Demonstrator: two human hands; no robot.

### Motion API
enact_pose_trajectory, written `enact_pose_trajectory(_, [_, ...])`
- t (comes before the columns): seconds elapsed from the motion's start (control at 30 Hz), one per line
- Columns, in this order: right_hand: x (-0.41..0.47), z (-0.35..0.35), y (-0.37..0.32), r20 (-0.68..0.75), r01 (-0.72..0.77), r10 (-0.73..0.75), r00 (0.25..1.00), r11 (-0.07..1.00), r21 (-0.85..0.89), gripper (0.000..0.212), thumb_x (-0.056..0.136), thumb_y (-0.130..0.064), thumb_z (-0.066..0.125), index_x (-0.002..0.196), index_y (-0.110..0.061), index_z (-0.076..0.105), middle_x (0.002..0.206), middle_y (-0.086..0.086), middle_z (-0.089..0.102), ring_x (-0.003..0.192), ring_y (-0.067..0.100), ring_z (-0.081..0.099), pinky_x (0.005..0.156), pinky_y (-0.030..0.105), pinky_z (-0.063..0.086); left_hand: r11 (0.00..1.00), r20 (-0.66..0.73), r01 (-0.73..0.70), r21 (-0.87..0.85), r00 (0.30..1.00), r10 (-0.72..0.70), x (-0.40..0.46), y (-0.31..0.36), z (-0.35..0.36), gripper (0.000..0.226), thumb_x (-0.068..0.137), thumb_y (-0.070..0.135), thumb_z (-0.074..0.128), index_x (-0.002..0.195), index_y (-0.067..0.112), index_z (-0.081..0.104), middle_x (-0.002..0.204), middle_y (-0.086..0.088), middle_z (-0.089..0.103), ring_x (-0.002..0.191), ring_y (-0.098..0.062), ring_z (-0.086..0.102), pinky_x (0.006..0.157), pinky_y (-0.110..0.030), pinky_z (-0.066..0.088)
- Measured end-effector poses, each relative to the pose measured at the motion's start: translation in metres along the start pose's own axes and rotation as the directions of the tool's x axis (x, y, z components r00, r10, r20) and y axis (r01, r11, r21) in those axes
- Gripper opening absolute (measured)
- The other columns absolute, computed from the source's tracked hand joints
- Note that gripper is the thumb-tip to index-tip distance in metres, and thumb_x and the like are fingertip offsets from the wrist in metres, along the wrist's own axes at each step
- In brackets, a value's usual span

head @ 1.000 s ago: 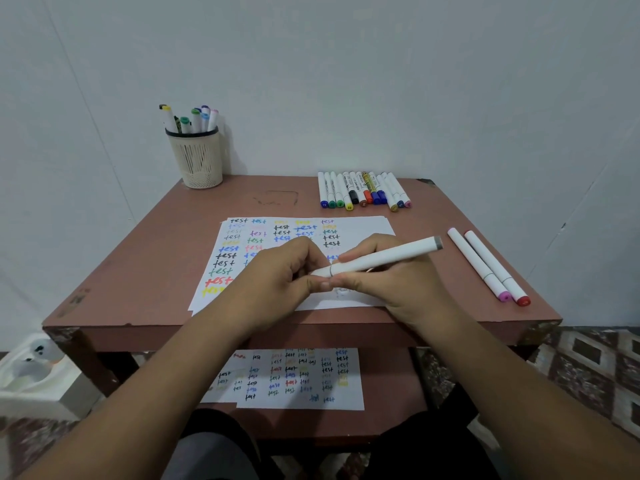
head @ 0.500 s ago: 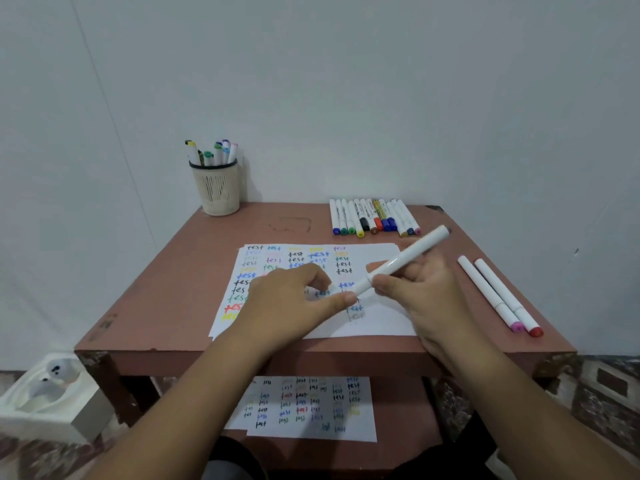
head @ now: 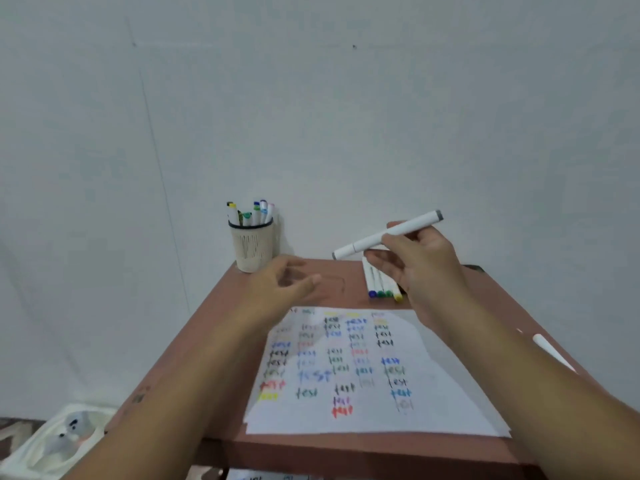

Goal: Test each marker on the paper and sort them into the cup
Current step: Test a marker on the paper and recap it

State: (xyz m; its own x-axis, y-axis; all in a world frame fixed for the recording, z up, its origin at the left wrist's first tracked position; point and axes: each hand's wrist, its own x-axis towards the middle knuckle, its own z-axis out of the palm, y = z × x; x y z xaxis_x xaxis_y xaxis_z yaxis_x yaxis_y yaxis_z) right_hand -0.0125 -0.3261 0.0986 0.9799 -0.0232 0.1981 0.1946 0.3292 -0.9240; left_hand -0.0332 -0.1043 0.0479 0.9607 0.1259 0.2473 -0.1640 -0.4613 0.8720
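Observation:
My right hand [head: 412, 261] grips a white marker with grey caps [head: 388, 234], held in the air above the row of markers [head: 381, 284] at the back of the table. My left hand [head: 284, 282] hovers over the table with loose fingers, holding nothing, just right of the cream mesh cup [head: 251, 249], which stands at the table's back left corner with several markers in it. The white paper [head: 433, 403] with many coloured "test" words lies in front of me.
The brown table [head: 221, 306] stands against a pale wall. Another white marker [head: 550, 351] lies at the right edge, partly behind my right forearm. A white container [head: 52, 441] sits on the floor at the lower left. More written paper shows under the table.
My hands have parted: the left let go of the marker and moved toward the cup, the right lifted the capped marker up and back. The camera tilted upward.

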Motion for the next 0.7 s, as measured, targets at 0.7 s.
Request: enact_pose_trajectory(0.7, [0.189,0.185,0.081,0.257,0.267,-0.131,0.957,0.741,-0.616,0.028,0.092,-0.026,0.066,0.118,-0.019,0.06,0.105,-0.001,0.068,0.086,0.017,0.069,0.081,0.043,0.062,0.989,-0.362,-0.001,0.15,0.931,0.056,0.081,-0.094,-0.026,0.037,0.082,0.059,0.065,0.115,0.047,0.054,0.11,0.023,0.059,0.105,0.002,0.057,0.089,-0.028,0.051])
